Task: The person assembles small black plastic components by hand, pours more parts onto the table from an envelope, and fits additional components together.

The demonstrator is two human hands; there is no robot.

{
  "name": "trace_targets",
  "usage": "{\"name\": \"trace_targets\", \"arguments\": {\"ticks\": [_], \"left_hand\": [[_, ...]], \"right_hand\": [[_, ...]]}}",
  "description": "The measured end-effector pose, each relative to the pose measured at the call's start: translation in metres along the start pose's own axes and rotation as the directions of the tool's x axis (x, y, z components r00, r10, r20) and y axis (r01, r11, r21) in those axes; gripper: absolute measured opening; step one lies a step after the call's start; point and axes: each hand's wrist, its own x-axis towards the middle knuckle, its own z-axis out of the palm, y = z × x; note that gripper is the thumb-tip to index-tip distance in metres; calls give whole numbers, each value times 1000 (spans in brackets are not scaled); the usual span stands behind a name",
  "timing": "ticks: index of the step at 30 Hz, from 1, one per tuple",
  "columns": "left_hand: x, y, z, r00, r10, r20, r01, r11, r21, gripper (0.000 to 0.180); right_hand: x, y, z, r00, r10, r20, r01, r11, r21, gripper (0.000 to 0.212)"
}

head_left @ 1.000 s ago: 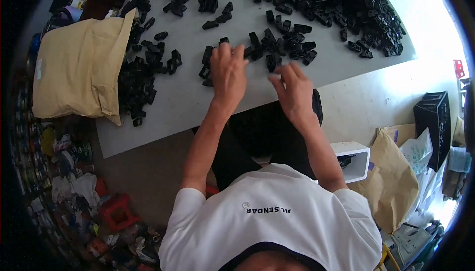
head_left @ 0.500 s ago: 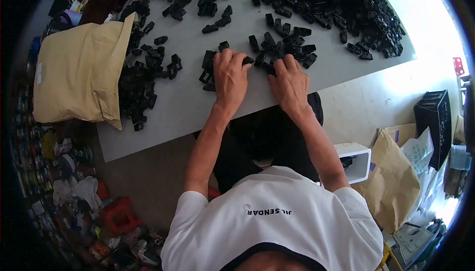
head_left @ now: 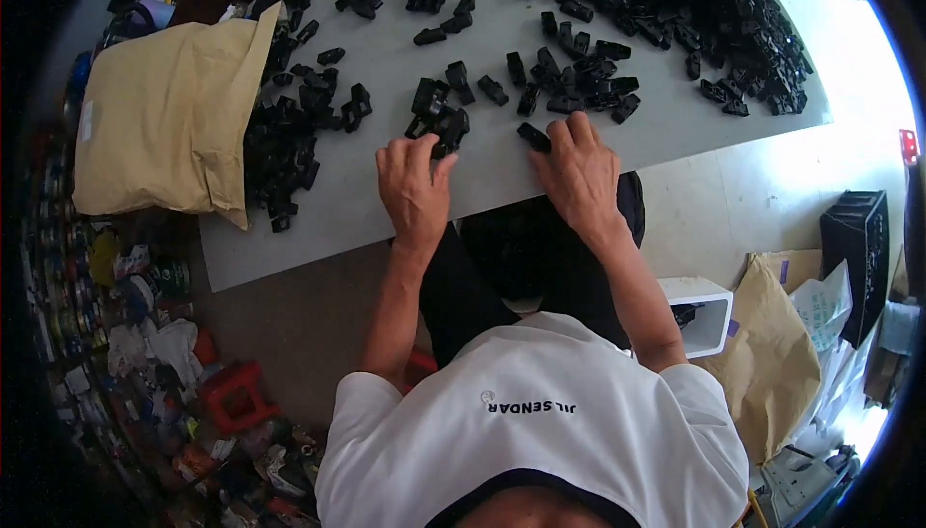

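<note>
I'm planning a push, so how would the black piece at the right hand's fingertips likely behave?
The black piece at the right hand probably stays stiff, given its crisp, rigid-looking outline. Its blocky, elongated shape suggests sliding rather than rolling on the smooth-looking grey table.

That table (head_left: 333, 195) over there's plain grey, the heap of parts (head_left: 709, 27) along its right edge black, the bag (head_left: 164, 123) at its left edge tan.

The view's top edge crops the large black-parts heap (head_left: 719, 31)
</note>
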Motion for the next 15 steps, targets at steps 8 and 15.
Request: {"name": "trace_targets", "arguments": {"ticks": [8,15], "left_hand": [[16,16,22,999,44,12,-46,970,240,33],[17,11,23,998,60,-23,-56,988,145,27]], "right_hand": [[4,0,13,997,-38,-62,38,999,4,31],[7,4,11,984,-99,-147,108,993,52,30]]}}
